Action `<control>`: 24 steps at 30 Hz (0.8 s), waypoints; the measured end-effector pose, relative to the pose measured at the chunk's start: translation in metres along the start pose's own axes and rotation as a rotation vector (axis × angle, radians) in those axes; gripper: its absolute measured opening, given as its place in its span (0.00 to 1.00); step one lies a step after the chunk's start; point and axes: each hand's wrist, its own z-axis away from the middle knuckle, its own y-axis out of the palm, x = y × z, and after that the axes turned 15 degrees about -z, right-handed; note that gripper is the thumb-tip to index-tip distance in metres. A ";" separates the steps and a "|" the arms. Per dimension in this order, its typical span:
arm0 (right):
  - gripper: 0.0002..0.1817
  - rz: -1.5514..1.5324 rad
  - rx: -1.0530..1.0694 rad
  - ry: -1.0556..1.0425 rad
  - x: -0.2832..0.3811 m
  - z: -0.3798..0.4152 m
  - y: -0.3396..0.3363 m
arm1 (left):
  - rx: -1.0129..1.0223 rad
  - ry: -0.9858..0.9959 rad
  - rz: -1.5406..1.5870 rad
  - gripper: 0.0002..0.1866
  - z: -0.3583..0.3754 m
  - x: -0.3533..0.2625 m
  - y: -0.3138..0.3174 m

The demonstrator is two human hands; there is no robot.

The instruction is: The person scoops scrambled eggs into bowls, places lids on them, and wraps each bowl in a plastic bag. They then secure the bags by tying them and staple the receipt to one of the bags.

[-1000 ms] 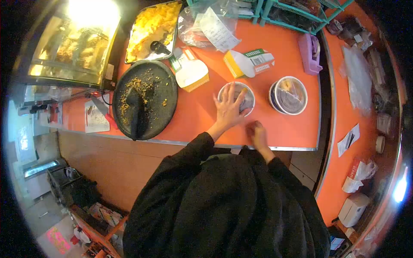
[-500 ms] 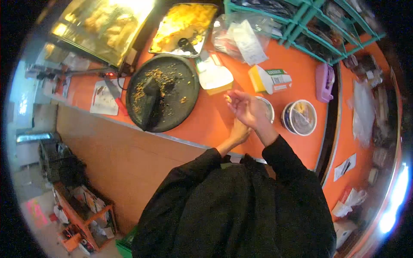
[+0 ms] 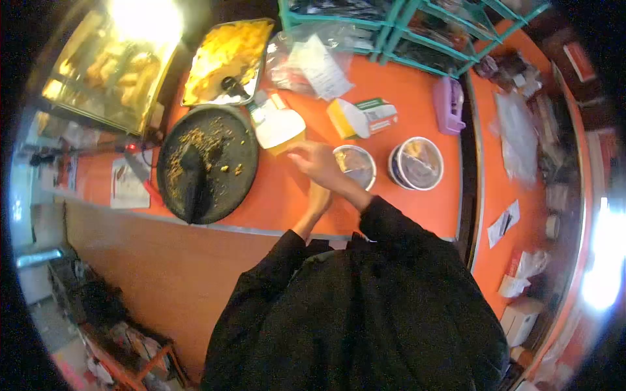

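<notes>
My right hand [image 3: 317,163] reaches left across my left one. Its fingers point toward the round dark stone mortar [image 3: 238,146], loosely apart, somewhat blurred, with nothing visible in them. Under the right wrist is my left hand [image 3: 318,197], its fingers hidden. In the mortar a dark pestle [image 3: 192,176] lies on crushed brown bits, and a small pale yellow piece [image 3: 224,168] shows beside it. Just right of my hands stands a tub [image 3: 357,168] with a clear lid. A white-and-yellow carton [image 3: 277,127] sits just past my right fingertips.
Farther right is another lidded tub [image 3: 415,164]. Behind are a yellow-and-green carton [image 3: 362,118], a plastic bag [image 3: 287,65], a tray of yellow food [image 3: 225,55] and teal racks [image 3: 391,32]. A red-handled knife [image 3: 151,192] lies left of the mortar.
My right hand has moved left toward the mortar, and the small yellowish piece it held no longer shows in its fingers. Another pale piece shows at the mortar. The whole view has shifted.
</notes>
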 end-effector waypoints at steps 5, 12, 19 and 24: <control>0.07 0.289 -0.336 0.027 0.019 0.095 -0.113 | 0.027 -0.269 0.152 0.18 -0.012 -0.016 0.000; 0.09 0.231 -0.650 0.248 0.001 0.198 -0.234 | 0.238 -0.253 0.172 0.14 -0.020 -0.010 -0.021; 0.10 0.146 -0.461 0.348 0.008 0.217 -0.287 | 0.121 -0.253 0.097 0.11 0.021 -0.054 -0.030; 0.07 0.347 -0.942 0.196 -0.040 0.265 -0.458 | 0.046 -0.160 0.002 0.12 0.027 -0.156 -0.055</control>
